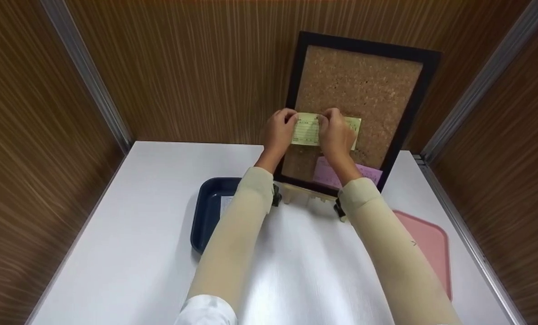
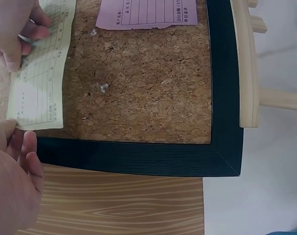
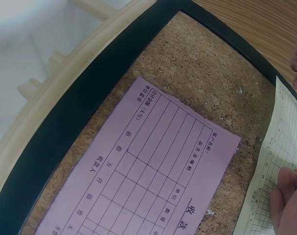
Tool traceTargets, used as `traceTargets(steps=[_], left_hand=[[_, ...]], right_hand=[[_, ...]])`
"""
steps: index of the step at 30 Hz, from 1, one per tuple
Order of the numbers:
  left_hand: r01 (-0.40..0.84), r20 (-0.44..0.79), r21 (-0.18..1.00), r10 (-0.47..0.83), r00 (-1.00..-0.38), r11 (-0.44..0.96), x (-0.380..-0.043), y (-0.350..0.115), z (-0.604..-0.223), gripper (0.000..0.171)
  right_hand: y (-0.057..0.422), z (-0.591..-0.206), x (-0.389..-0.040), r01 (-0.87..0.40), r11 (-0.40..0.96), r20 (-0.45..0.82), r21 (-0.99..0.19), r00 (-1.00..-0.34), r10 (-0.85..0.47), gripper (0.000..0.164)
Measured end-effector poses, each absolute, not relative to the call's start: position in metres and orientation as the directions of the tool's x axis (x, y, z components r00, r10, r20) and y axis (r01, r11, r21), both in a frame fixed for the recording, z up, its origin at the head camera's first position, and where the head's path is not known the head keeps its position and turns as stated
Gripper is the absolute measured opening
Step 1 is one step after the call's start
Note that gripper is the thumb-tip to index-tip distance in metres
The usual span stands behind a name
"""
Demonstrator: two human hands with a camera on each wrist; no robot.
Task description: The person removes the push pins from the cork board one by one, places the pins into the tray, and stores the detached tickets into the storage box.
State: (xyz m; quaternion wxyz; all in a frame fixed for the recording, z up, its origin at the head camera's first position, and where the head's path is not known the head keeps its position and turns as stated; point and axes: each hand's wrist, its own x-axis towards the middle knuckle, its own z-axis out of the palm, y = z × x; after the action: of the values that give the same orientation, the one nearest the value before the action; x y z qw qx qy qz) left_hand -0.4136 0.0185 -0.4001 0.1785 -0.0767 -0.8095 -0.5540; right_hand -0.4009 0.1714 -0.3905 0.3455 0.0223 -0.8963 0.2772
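Note:
A yellow receipt slip (image 1: 306, 130) with a printed grid lies across the middle of a black-framed corkboard (image 1: 363, 76). At the slip's left end, my left hand (image 1: 278, 132) pinches the edge between thumb and fingers, close to the frame. My right hand (image 1: 336, 135) has its fingers curled at the slip's upper middle and covers part of it; whether anything small is between those fingertips is hidden. Below, a pink receipt slip (image 3: 138, 161) rests on the cork, partly behind my right wrist in the head view.
The board leans on a light wooden stand (image 2: 248, 73) on a white table (image 1: 156, 180). A dark blue tray (image 1: 205, 216) with a paper inside sits left, partly behind my left sleeve. At right lies a pink tray (image 1: 431, 243). Wood-grain walls (image 1: 183, 67) surround the table.

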Motion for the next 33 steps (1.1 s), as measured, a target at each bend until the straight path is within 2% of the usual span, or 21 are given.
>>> traceTargets(steps=[9, 21, 33], left_hand=[[0.336, 0.383, 0.869, -0.063, -0.922, 0.362, -0.411, 0.018, -0.401, 0.02], [0.333, 0.381, 0.872, -0.07, -0.922, 0.358, -0.41, 0.016, -0.405, 0.021], [0.329, 0.369, 0.886, -0.069, -0.927, 0.326, -0.411, 0.015, -0.402, 0.019]], right_hand=[[0.17, -0.392, -0.399, -0.228, 0.867, 0.638, -0.442, -0.76, 0.126, 0.023], [0.174, -0.395, -0.396, -0.286, 0.828, 0.638, -0.482, -0.763, 0.108, 0.022], [0.181, -0.393, -0.388, -0.335, 0.779, 0.589, -0.529, -0.807, 0.053, 0.024]])
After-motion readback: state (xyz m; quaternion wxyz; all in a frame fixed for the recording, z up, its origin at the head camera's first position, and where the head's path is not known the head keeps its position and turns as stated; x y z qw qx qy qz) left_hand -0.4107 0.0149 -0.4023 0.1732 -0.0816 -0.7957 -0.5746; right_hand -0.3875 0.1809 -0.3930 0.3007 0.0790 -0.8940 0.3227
